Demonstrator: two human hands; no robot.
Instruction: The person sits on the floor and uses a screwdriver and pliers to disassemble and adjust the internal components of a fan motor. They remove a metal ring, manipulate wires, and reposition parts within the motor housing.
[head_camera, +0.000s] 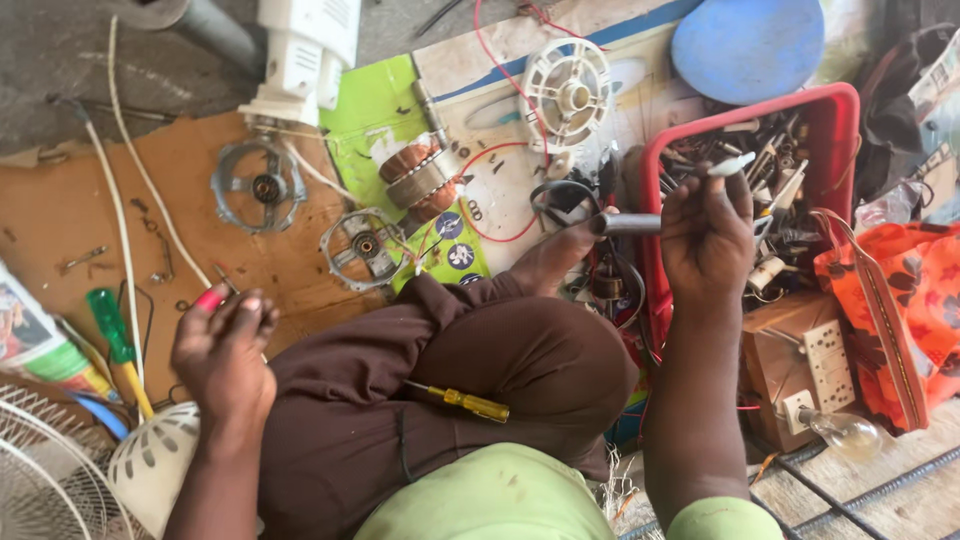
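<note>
The right hand (706, 232) is closed in a fist-like grip around a grey metal cylindrical tool (632, 224), which looks like a shaft or handle. The tool's long axis runs level and sticks out of the grip toward the person's left, where its dark tip nearly meets the person's bare foot (556, 262). The same grip also pinches a small white plastic piece (733, 164) above the knuckles, angled up and away from the fist. Just behind and beyond this grip sits a red plastic crate (846, 110) full of mixed metal and plastic parts.

The left hand (222, 345) is well apart, on the far side of the brown-clothed knee (520, 365). Its grip is closed on a thin tool with a red handle (209, 299), whose slim metal tip points up and away from the fingers. What kind of tool it is cannot be told.

A yellow-handled screwdriver (462, 401) lies loose on the lap between the 2 grips, its axis nearly level and its handle toward the right hand, which is slightly nearer to it. A copper-wound motor stator (421, 177) lies on the cardboard-covered floor (60, 210), ahead of both grips.
</note>
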